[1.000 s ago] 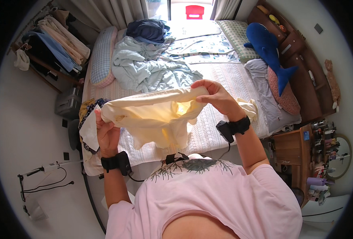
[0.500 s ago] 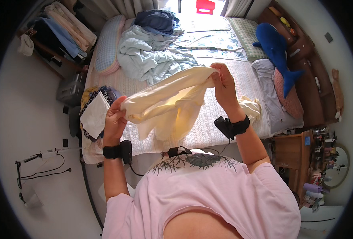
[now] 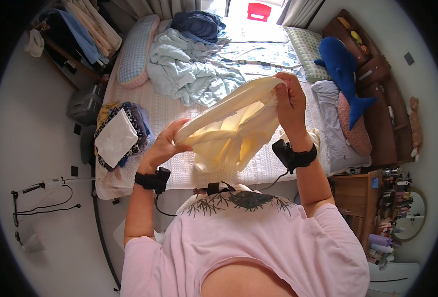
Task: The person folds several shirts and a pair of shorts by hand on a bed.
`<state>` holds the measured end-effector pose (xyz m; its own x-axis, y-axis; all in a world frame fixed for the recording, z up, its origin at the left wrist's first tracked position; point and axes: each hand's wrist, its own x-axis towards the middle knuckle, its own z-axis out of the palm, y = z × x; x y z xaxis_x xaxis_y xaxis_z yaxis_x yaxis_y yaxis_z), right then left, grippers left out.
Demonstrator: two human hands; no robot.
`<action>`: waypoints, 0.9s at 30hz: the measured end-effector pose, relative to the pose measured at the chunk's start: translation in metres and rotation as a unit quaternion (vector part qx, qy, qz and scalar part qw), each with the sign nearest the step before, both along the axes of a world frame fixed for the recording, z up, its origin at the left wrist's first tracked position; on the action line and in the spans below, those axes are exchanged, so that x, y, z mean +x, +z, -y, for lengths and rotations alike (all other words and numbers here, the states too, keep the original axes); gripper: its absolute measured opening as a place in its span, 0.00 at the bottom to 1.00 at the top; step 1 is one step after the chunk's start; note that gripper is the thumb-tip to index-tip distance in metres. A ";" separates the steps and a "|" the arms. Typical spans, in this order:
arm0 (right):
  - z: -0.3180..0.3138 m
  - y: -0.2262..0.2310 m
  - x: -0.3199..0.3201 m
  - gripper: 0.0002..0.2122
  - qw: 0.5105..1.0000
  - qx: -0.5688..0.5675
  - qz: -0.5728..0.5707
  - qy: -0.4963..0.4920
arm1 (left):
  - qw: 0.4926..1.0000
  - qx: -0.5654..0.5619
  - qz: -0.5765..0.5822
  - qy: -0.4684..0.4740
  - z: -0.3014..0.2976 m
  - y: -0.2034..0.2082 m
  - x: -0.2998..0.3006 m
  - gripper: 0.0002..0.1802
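Note:
A thin, pale yellow garment [image 3: 234,133] hangs in the air above the near part of the bed. Its wide banded opening is spread between my two hands, and the lower cloth drops in folds; its exact kind is unclear. My left hand [image 3: 168,143] grips one end of the band, thumb underneath. At the other end, higher and farther right, my right hand [image 3: 291,101] pinches the band between thumb and fingers. Behind my right wrist a cream cloth [image 3: 314,136] lies on the bed, partly hidden.
A stack of folded clothes [image 3: 115,138] sits at the bed's left side. A crumpled light-blue quilt [image 3: 184,69] and a dark blue cloth [image 3: 197,25] lie farther back. On the right are a blue whale plush [image 3: 340,64], a pink pillow [image 3: 353,126] and a wooden desk [image 3: 355,195].
Both hands have moved right, the right one slightly up. The garment's band has opened wider and tilted more steeply. My left hand has turned and shows more of its back.

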<state>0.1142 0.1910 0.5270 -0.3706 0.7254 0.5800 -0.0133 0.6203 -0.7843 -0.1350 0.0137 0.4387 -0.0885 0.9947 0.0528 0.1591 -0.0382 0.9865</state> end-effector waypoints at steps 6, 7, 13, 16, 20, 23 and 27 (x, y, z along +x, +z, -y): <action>0.009 0.016 0.007 0.07 0.999 0.040 0.005 0.004 | 0.986 0.078 0.114 0.095 -0.021 -0.015 -0.007 0.05; 0.008 0.018 0.010 0.07 1.000 0.028 -0.011 0.006 | 0.980 0.067 0.180 0.059 -0.025 -0.015 -0.011 0.09; 0.008 0.032 0.017 0.08 0.997 -0.005 -0.067 0.021 | 0.977 -0.011 0.190 -0.096 -0.037 -0.035 0.021 0.58; 0.009 0.037 0.022 0.09 0.998 0.007 -0.063 0.020 | 0.989 -0.068 0.056 -0.122 -0.058 -0.070 0.035 0.55; 0.003 0.041 0.040 0.08 0.998 -0.006 -0.061 -0.002 | 0.995 0.016 -0.040 -0.092 -0.075 -0.082 0.062 0.52; 0.004 0.044 0.047 0.07 0.998 -0.016 -0.049 0.019 | 0.991 -0.007 -0.077 -0.105 -0.093 -0.094 0.069 0.52; 0.012 0.047 0.058 0.07 0.999 -0.005 -0.040 0.009 | 0.989 -0.028 -0.031 -0.139 -0.106 -0.088 0.081 0.50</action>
